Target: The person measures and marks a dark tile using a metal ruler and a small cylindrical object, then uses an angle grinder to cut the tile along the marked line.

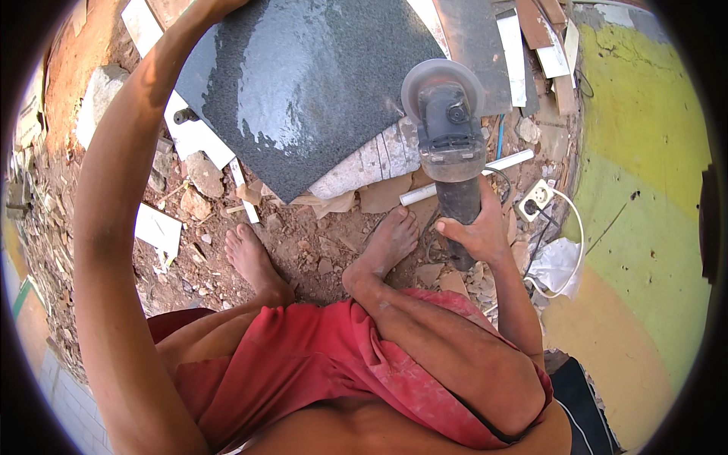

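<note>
My right hand (485,231) is wrapped round the dark body of an angle grinder (453,155), held upright in the view with its round grey disc (472,80) at the far end. The disc is beside or over the right corner of a dark grey stone slab (349,83); whether they touch I cannot tell. Water shines on part of the slab's face. My left arm reaches up along the left side to the slab's far left edge, where my left hand (221,4) is cut off by the top of the picture, its fingers out of sight.
Under the slab's near edge lies a pale, lined tile piece (371,167). A white tube (508,161) crosses the rubble. A white socket block (537,199) with a plugged-in cable lies by a yellow-green wall (637,114). My bare feet (387,241) stand on dirt among broken tiles and stones.
</note>
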Demonstrator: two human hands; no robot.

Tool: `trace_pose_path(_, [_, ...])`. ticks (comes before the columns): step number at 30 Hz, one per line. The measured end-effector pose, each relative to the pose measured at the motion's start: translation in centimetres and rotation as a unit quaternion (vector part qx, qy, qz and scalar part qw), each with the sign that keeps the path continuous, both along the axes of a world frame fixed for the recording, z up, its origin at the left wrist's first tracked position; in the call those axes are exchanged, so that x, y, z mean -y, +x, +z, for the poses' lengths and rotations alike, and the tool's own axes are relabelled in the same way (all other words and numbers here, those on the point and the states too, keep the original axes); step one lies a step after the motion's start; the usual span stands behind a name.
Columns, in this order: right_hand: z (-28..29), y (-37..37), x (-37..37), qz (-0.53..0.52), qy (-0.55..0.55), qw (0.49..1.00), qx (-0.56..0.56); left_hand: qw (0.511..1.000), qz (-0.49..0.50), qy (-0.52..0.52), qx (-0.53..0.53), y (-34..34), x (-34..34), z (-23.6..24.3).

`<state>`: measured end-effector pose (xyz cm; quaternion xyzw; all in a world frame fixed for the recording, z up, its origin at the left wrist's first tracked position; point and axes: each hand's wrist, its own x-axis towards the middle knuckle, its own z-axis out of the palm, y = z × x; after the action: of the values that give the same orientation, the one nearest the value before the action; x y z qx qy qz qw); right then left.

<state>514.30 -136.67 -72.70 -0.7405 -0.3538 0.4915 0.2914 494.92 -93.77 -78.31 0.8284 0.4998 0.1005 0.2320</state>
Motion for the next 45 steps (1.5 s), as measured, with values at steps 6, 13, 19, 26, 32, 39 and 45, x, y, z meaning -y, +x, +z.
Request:
trace_pose_path(6, [-0.3, 0.0, 0.1, 0.006, 0.009, 1.0, -0.009, 1.0, -0.002, -0.009, -0.003, 0.4, 0.1, -0.2])
trace_pose_path(13, [-0.1, -0.3, -0.2, -0.001, 0.003, 1.0, -0.005, 1.0, 0.004, -0.014, -0.013, 0.3, 0.1, -0.1])
trace_pose_path(19, [0.0, -0.3, -0.3, -0.004, 0.002, 1.0, -0.009, 1.0, -0.005, -0.008, -0.009, 0.4, 0.5, 0.3])
trace_pose_path(26, [-0.3, -0.5, -0.2, -0.009, -0.006, 1.0, -0.013, 1.0, 0.002, -0.018, -0.009, 0.2, 0.0, -0.2])
trace_pose_path(32, [-0.5, -0.8, -0.1, -0.021, 0.012, 1.0, -0.016, 1.0, 0.002, -0.018, -0.001, 0.5, 0.0, -0.3])
trace_pose_path(39, [-0.8, -1.4, 0.0, -0.037, 0.02, 0.999, -0.033, 1.0, 0.003, -0.026, 0.002, 0.3, 0.1, -0.1])
trace_pose_path(45, [-0.6, -2.3, -0.4, -0.044, 0.034, 0.998, -0.031, 1.0, 0.007, -0.014, -0.006, 0.4, 0.0, 0.0])
